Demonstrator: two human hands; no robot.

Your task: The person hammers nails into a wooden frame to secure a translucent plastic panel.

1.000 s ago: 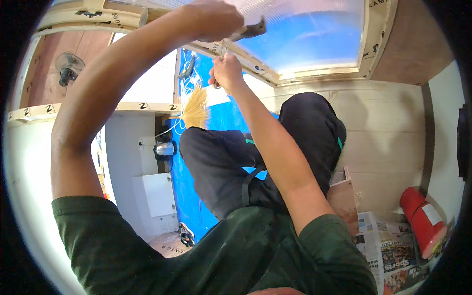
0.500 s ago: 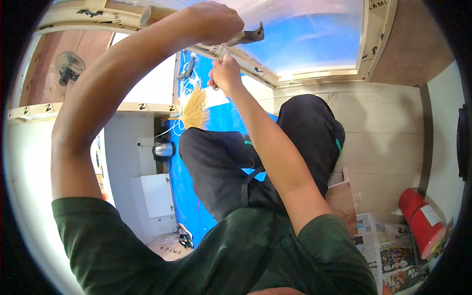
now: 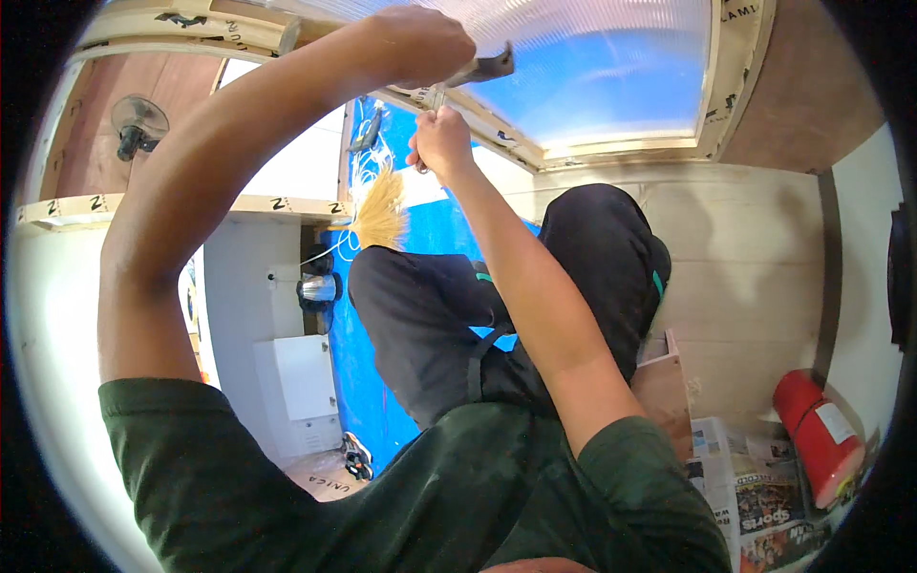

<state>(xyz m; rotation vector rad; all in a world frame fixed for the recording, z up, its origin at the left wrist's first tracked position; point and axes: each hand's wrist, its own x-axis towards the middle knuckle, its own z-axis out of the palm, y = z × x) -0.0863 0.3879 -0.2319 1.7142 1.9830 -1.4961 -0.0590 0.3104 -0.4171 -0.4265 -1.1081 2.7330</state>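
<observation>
My left hand [image 3: 425, 46] is closed round a hammer, its wooden handle [image 3: 304, 33] showing left of the forearm and its dark metal head [image 3: 489, 67] on the right. Just below the head, my right hand [image 3: 442, 138] is closed round a slim, pale, shiny tool [image 3: 435, 98] that stands nearly upright. Fingers hide most of it, so its exact kind does not show. Its top end is close under the hammer, against the wooden frame [image 3: 497, 134] around a ribbed translucent panel [image 3: 611, 81]. Whether hammer and tool touch, I cannot tell.
Beyond my crossed legs [image 3: 420, 296], a straw broom [image 3: 380, 212] and white cords lie on the blue floor covering [image 3: 358, 382]. A fan [image 3: 137, 129] is at far left. At right are a wooden box [image 3: 666, 392], newspapers [image 3: 764, 487] and a red cylinder [image 3: 817, 435].
</observation>
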